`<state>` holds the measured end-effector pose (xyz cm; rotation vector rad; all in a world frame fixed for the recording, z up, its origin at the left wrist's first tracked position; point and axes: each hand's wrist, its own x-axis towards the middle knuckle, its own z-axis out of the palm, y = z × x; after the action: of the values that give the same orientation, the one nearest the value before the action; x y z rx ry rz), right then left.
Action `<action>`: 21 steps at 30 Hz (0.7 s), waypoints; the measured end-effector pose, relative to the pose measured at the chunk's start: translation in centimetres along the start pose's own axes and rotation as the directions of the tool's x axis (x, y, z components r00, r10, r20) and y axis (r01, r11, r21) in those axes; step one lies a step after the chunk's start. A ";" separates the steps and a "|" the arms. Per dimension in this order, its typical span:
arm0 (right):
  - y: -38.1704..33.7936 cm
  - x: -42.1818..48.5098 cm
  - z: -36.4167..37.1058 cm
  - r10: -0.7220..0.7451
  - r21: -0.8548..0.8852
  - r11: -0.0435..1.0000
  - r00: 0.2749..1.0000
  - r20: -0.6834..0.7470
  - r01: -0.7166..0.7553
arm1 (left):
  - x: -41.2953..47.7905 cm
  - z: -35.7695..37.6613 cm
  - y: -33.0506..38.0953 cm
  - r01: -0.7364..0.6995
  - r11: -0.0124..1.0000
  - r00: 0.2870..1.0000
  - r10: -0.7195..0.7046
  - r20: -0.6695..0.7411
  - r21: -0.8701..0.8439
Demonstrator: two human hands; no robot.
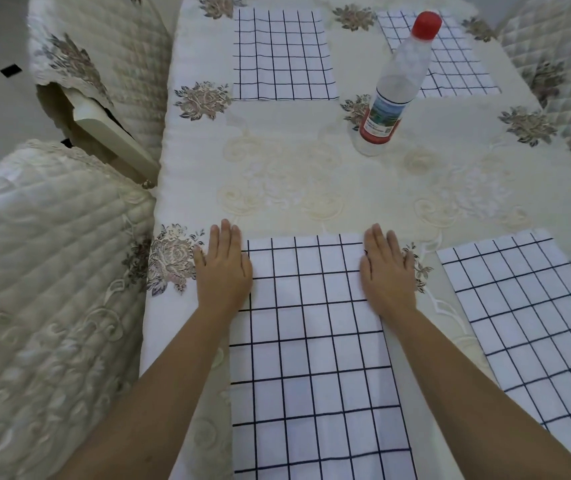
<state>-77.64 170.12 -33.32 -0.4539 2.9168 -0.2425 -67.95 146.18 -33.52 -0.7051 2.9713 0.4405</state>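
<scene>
Nearest mat: you are working on the checked mat (311, 341), which is lying flat on the near edge of the table, straight in front of you.
Left hand: your left hand (223, 268) is resting palm down across the mat's left edge near its far corner, fingers straight and together, gripping nothing.
Right hand: your right hand (386, 271) is pressing flat on the mat's right edge near the other far corner, fingers straight, also holding nothing.
Why flat: judging by the matched palms, you are smoothing and squaring the mat rather than lifting it.
Neighbour mat: a second checked mat (526, 306) is lying just beside it to the right, slightly skewed.
Tablecloth: the embroidered tablecloth (294, 174) is covering the table beneath everything.
Bottle: a clear bottle (394, 84) with a red cap is standing in the middle, apart from all the mats.
Writing: its red and blue label (382, 116) is showing print too small to read.
Far mats: two far mats (282, 53) are facing the near pair, suggesting four place settings.
Chair: a quilted chair (34, 271) is sitting at your left.
</scene>
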 end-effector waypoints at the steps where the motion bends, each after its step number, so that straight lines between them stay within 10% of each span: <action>1: -0.8 0.1 -0.2 0.056 0.041 0.998 0.998 -0.021 -0.055 | -0.2 -0.2 0.4 -0.004 1.000 1.000 0.004 -0.015 0.002; 8: -10.1 -1.7 1.6 -0.146 0.073 0.987 0.989 -0.006 0.146 | -1.8 0.8 6.0 -0.306 0.952 0.948 0.306 0.082 -0.016; 21: 1.1 -0.9 0.4 -0.036 0.003 0.999 0.995 -0.088 0.037 | -0.3 0.0 -1.5 0.006 0.999 1.000 -0.005 -0.028 0.046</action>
<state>-77.04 171.42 -33.80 -0.5088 2.9950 -0.2806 -66.95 145.05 -33.92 -0.7203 2.9941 0.3633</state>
